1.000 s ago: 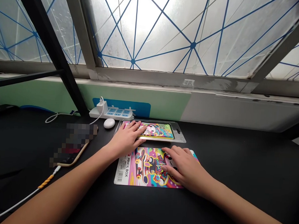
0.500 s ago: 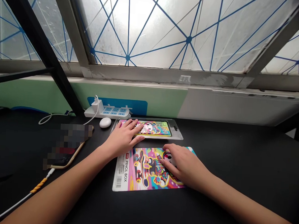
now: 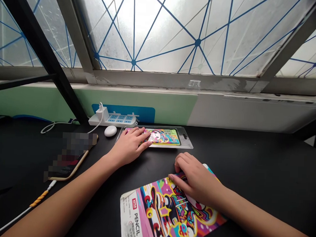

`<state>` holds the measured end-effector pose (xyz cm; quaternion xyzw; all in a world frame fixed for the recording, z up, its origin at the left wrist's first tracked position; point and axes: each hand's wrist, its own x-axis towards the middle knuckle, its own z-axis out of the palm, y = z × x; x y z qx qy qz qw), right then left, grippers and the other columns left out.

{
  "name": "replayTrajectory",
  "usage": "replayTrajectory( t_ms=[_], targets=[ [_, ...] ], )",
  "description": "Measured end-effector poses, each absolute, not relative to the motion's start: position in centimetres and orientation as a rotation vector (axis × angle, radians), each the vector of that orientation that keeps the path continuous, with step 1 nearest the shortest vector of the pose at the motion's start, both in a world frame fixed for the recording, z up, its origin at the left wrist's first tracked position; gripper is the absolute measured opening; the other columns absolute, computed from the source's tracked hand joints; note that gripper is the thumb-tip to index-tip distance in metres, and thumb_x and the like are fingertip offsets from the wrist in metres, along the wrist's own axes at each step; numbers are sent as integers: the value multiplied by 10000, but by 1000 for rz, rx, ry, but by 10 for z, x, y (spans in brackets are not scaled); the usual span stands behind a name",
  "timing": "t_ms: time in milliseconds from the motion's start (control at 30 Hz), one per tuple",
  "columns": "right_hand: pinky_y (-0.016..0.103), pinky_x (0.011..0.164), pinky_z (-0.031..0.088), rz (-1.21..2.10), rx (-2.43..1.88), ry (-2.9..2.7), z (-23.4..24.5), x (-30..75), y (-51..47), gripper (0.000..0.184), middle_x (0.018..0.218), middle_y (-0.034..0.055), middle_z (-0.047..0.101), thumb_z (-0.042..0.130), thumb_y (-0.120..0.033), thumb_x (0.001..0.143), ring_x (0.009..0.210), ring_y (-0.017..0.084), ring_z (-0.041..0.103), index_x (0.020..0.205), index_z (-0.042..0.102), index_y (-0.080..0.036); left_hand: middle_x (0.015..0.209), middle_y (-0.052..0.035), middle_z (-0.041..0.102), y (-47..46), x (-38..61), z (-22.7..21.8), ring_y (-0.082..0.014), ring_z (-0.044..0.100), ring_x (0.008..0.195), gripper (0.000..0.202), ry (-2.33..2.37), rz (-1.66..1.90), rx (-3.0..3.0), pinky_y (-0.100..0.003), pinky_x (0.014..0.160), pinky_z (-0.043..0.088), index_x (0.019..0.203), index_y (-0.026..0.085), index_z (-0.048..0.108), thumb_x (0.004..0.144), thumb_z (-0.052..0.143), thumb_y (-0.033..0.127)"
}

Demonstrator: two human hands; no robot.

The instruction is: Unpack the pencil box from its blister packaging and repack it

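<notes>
My left hand (image 3: pixel 127 146) lies on a transparent plastic blister pack (image 3: pixel 163 137) with a bright cartoon card inside and a hang tab at its right end. Its fingers are spread over the pack's left half. Nearer to me, my right hand (image 3: pixel 194 179) has the far edge of a colourful card-backed pencil box pack (image 3: pixel 159 214) between its thumb and fingers. That pack sits tilted, and its near end runs past the bottom of the view. A skateboard cartoon covers its front.
A white power strip (image 3: pixel 112 120) with a charger and a white earbud case (image 3: pixel 110 131) stand at the back. A blurred phone (image 3: pixel 67 160) lies left of my left hand, with a white and orange cable (image 3: pixel 39 199). The black table (image 3: pixel 253 157) extends to the right beneath a window.
The pencil box pack has swung and come toward me under my right hand, and it now looks larger. My left hand stays on the blister pack.
</notes>
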<state>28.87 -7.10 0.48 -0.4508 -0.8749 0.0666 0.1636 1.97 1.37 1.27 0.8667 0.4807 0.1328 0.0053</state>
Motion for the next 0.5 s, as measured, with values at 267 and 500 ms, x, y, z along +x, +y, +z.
replayTrajectory(
  t_ms=[267, 500],
  targets=[
    [294, 542, 347, 621, -1439, -2260, 18, 341, -50, 443, 597, -25, 526, 520, -616, 964, 557, 151, 444, 722, 501, -245, 1523, -115, 521, 14, 19, 19, -382, 432, 1403, 632, 1563, 372, 2657, -589, 1140, 365, 1509, 289, 532, 1012, 385, 650],
    [329, 528, 384, 612, -1909, -1962, 23, 432, 8, 683, 536, 15, 579, 487, -871, 809, 518, 187, 512, 593, 584, -230, 1547, -114, 521, 5, 15, 22, -382, 435, 1438, 454, 1373, 396, 2671, -653, 1136, 310, 1275, 275, 631, 1041, 400, 589]
  ],
)
